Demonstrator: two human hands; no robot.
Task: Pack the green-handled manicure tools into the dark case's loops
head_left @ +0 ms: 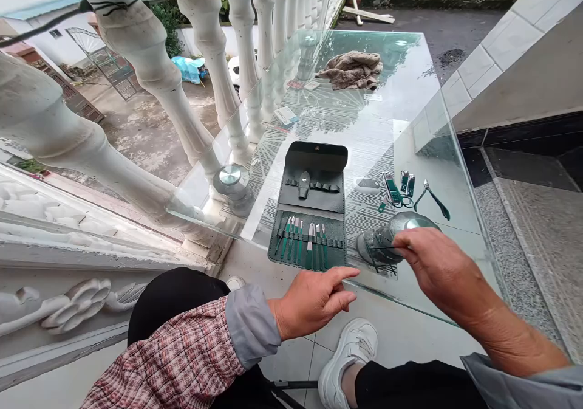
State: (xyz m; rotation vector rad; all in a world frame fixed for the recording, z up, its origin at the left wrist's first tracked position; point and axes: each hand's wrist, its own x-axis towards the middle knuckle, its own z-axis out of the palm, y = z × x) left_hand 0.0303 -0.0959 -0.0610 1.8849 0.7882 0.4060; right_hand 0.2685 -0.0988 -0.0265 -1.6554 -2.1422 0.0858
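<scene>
An open dark green case (314,202) lies on the glass table, several slim green-handled tools (311,239) held in its lower loops. My left hand (314,299) is just below the case at the table edge, fingers apart and holding nothing. To the right, my right hand (437,269) pinches a thin dark tool (382,248) above a small pile of similar tools (385,268). Beyond that hand lie green nail clippers (392,190), small scissors (405,201) and green-handled nippers (432,199).
A crumpled brown cloth (353,70) lies on the far part of the glass table (328,123). Round metal-topped supports (232,178) show at its corners. White balusters (200,50) line the left side. A small card (286,116) lies near them.
</scene>
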